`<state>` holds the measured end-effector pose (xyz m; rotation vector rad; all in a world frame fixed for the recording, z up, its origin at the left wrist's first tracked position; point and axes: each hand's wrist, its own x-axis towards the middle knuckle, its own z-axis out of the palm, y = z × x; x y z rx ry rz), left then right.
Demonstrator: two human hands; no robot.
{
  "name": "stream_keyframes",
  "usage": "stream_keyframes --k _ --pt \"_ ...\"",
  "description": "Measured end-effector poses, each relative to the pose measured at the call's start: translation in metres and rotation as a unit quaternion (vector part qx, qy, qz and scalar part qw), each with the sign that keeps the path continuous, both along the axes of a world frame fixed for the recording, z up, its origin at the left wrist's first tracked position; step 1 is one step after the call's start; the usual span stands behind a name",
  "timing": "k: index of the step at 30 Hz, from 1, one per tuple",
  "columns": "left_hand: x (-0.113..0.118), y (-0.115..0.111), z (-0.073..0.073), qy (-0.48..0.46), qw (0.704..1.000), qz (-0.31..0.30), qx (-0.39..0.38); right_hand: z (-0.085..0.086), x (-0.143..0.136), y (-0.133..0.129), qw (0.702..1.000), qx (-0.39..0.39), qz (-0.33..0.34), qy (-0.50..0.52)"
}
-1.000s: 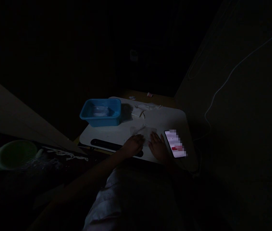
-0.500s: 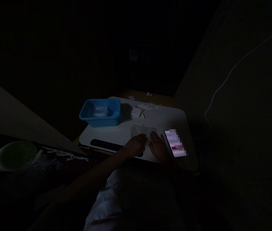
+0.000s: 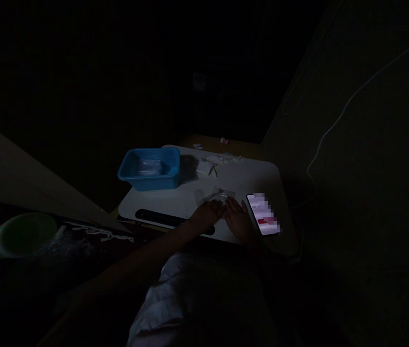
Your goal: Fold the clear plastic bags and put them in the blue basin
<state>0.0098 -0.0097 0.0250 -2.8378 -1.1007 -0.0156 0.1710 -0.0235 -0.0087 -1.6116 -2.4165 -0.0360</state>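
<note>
A thin, see-through plastic bag [image 3: 217, 193] lies crumpled on the white tabletop under my fingers. My left hand [image 3: 207, 214] is at the bag's near edge, fingers curled in on the plastic; its fingertips are dim. Close beside it, my right hand [image 3: 238, 220] rests flat, with fingers stretched forward onto the bag's right part. The two hands almost touch. Just right of my right hand lies a phone [image 3: 263, 217] with a lit screen, partly blurred out.
A blue plastic basin [image 3: 156, 183] holding a clear packet [image 3: 149, 167] stands at the table's left. White folded pieces [image 3: 205, 167] lie at the back. A black slot strip [image 3: 159, 218] runs along the near edge of the white table [image 3: 258, 176]. A green container [image 3: 27, 234] is at far left.
My left hand has slid slightly right, toward my right hand. The bag, flatter before, is now bunched up and wrinkled in front of the fingers. My right hand has barely moved.
</note>
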Motion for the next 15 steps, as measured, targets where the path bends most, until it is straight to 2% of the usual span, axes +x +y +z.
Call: stream_keyframes --k 5,9,11,13,14,15 --pt "0.014 0.003 -0.007 -0.033 0.999 0.034 0.012 0.0 0.001 0.0 0.999 -0.004 -0.01 0.031" --pt "0.016 0.007 -0.005 -0.062 0.996 0.058 -0.017 -0.001 0.005 0.001 0.993 -0.008 -0.017 0.118" --pt "0.011 0.009 0.0 -0.103 0.991 0.067 -0.055 -0.001 0.012 0.004 0.98 -0.004 -0.022 0.197" --pt "0.002 0.012 0.008 -0.172 0.975 0.063 -0.123 0.001 0.02 0.011 0.955 -0.009 -0.044 0.294" --pt "-0.003 0.014 0.013 -0.223 0.958 0.057 -0.171 0.004 0.025 0.016 0.937 -0.02 -0.06 0.344" --pt "-0.008 0.015 0.019 -0.291 0.928 0.061 -0.224 0.007 0.029 0.022 0.916 -0.039 -0.076 0.392"
